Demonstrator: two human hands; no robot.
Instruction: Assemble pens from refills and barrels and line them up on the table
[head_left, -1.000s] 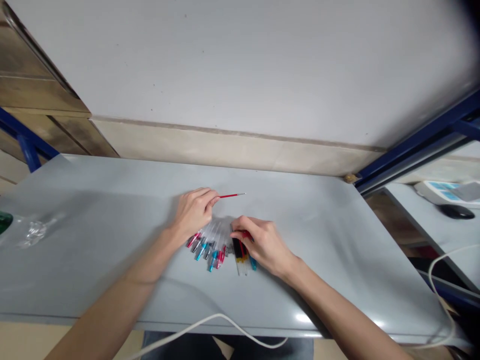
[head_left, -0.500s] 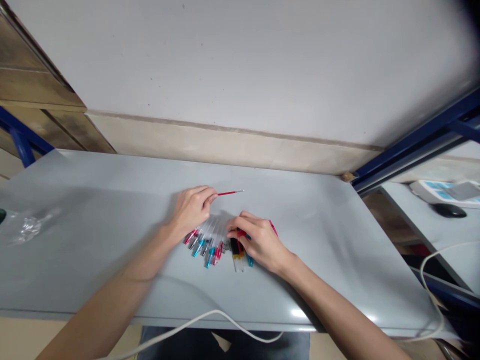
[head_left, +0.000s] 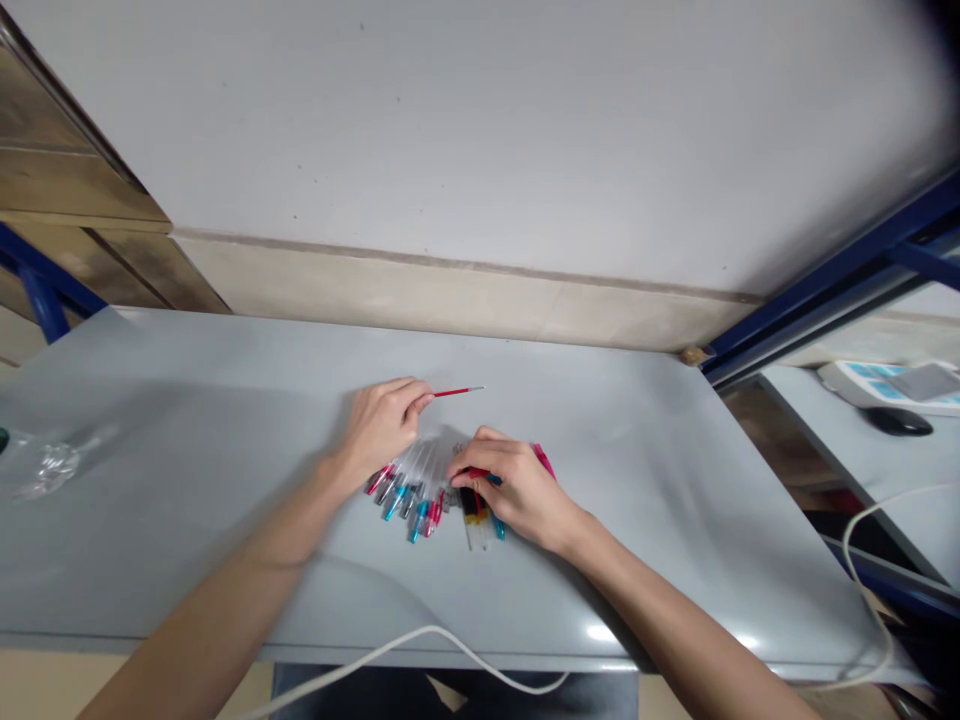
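My left hand (head_left: 386,420) pinches a red pen refill (head_left: 459,391), its metal tip pointing right, held above the grey table. Below that hand lies a row of clear pen barrels (head_left: 420,465) with red, dark and blue ends toward me. My right hand (head_left: 514,480) is closed, fingertips together, over a bundle of ink refills (head_left: 475,520) with dark and yellowish sections. Something red shows between its fingers, but what they grip is mostly hidden. A pink-red piece (head_left: 544,460) sticks out behind that hand, and a blue pen part (head_left: 499,528) lies beneath it.
A crumpled clear plastic bag (head_left: 52,465) lies at the table's left edge. A white cable (head_left: 431,630) loops across the front edge. On the right, beyond a blue frame (head_left: 817,285), stand a white device (head_left: 892,385) and a black mouse (head_left: 898,421).
The right fingertips have shifted slightly left and down and drawn closer together over the refills. My left hand keeps its grip on the red refill, nearly still.
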